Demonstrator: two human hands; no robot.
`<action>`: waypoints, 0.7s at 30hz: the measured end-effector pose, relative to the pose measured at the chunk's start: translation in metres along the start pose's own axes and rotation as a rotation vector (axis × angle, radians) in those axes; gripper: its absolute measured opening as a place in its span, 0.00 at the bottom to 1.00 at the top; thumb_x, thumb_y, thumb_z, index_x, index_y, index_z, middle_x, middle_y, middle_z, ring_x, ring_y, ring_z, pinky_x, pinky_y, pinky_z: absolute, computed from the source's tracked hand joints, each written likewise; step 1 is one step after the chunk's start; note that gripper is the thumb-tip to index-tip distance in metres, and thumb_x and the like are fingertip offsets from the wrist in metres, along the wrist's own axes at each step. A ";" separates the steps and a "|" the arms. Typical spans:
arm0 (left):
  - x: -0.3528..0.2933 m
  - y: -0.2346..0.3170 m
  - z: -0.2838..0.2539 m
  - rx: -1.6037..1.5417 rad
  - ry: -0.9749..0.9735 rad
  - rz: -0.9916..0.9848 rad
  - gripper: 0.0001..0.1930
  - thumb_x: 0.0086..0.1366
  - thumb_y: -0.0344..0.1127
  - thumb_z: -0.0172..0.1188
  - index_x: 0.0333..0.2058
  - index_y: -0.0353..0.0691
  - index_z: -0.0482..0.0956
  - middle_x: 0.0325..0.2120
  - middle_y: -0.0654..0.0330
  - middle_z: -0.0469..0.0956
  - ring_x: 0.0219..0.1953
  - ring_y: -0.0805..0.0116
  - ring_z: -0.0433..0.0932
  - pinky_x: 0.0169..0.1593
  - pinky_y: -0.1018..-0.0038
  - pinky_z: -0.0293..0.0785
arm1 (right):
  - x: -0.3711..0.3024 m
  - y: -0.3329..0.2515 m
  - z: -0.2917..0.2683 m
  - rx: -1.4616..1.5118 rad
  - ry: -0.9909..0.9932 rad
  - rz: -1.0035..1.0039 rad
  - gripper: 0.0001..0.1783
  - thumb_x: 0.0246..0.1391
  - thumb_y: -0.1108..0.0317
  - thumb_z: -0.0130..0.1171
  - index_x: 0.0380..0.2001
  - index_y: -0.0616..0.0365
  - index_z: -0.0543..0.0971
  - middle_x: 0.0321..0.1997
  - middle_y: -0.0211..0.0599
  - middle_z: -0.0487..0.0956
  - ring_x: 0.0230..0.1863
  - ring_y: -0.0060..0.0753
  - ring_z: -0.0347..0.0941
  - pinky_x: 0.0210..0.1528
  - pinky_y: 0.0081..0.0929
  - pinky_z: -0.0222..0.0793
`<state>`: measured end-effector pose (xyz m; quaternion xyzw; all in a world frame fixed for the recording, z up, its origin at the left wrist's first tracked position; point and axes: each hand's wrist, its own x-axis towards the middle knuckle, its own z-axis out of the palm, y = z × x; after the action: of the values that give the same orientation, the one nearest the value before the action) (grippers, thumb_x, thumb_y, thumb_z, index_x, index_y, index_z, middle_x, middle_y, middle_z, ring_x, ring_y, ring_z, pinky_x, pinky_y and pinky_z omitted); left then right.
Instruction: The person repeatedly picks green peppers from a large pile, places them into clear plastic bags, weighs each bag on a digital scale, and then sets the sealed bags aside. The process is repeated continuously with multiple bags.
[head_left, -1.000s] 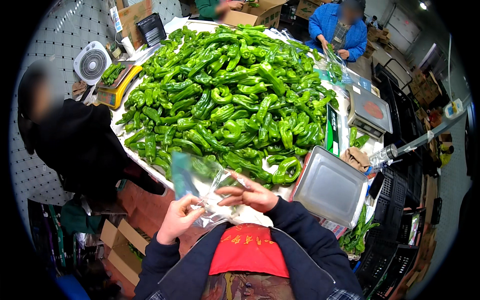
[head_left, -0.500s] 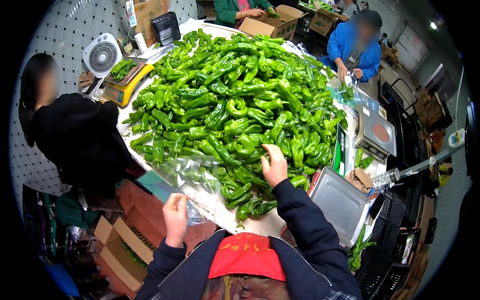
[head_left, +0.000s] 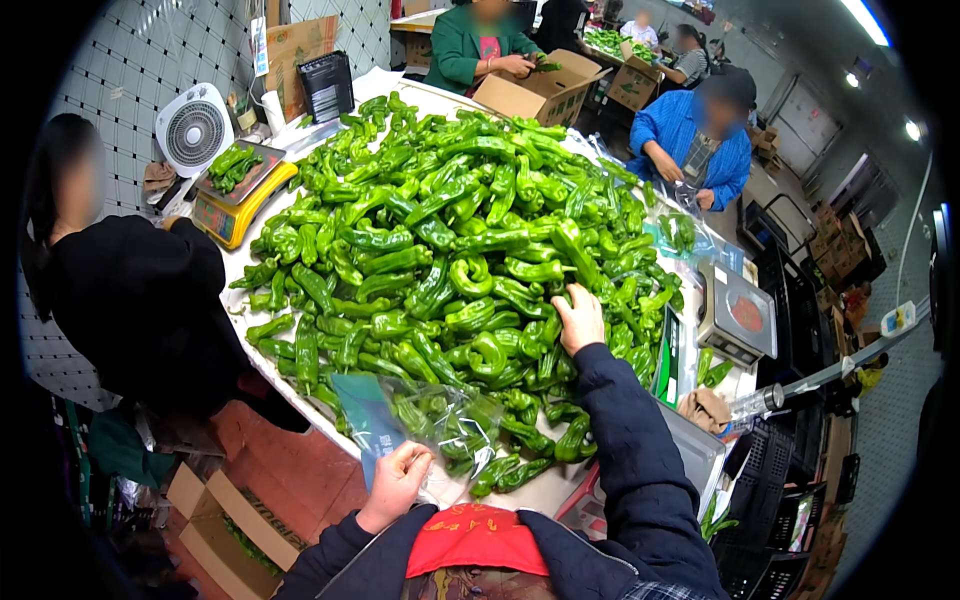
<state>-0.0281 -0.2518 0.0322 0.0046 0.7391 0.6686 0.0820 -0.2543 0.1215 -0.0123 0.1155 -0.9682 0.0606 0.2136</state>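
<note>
A large heap of green peppers (head_left: 450, 230) covers most of the white-topped table in front of me. My left hand (head_left: 397, 485) is closed at the near edge, pinching the rim of a clear plastic bag (head_left: 455, 415) with a teal printed part. The bag lies over the nearest peppers, which show through it. Farther in and to the right, my right hand (head_left: 580, 320) rests on the heap, fingers bent and apart against the peppers. I see no pepper lifted in it.
A metal tray (head_left: 692, 440) and a grey scale (head_left: 738, 312) stand at right. At left are a yellow scale (head_left: 235, 205) with peppers and a fan (head_left: 194, 130). Co-workers stand at left, far side and right. An open carton (head_left: 215, 520) sits low at left.
My right hand has moved right and slightly farther in over the heap. My left hand, with the bag, has shifted right and lower in view. The view itself has tilted upward.
</note>
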 end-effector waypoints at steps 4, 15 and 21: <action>0.015 -0.003 -0.002 -0.012 -0.038 -0.080 0.06 0.69 0.30 0.57 0.36 0.31 0.79 0.23 0.68 0.75 0.25 0.83 0.69 0.28 0.80 0.65 | 0.016 -0.011 -0.041 0.126 0.039 0.037 0.22 0.38 0.77 0.63 0.41 0.51 0.77 0.44 0.44 0.74 0.48 0.50 0.71 0.50 0.42 0.69; 0.034 -0.003 0.008 -0.065 -0.087 -0.137 0.06 0.68 0.31 0.58 0.36 0.33 0.80 0.27 0.67 0.78 0.29 0.83 0.71 0.32 0.82 0.67 | 0.092 -0.035 -0.007 -0.127 -0.193 0.124 0.23 0.51 0.45 0.65 0.37 0.54 0.80 0.46 0.46 0.73 0.42 0.51 0.75 0.42 0.45 0.74; 0.028 -0.009 0.010 -0.050 -0.061 -0.094 0.07 0.69 0.31 0.58 0.36 0.31 0.77 0.25 0.67 0.77 0.28 0.84 0.70 0.30 0.80 0.67 | 0.072 -0.042 -0.020 0.017 -0.414 0.283 0.32 0.51 0.43 0.63 0.53 0.51 0.73 0.50 0.53 0.72 0.46 0.56 0.77 0.48 0.50 0.72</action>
<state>-0.0536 -0.2393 0.0194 -0.0119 0.7186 0.6820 0.1359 -0.2990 0.0700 0.0393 -0.0095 -0.9973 0.0733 -0.0007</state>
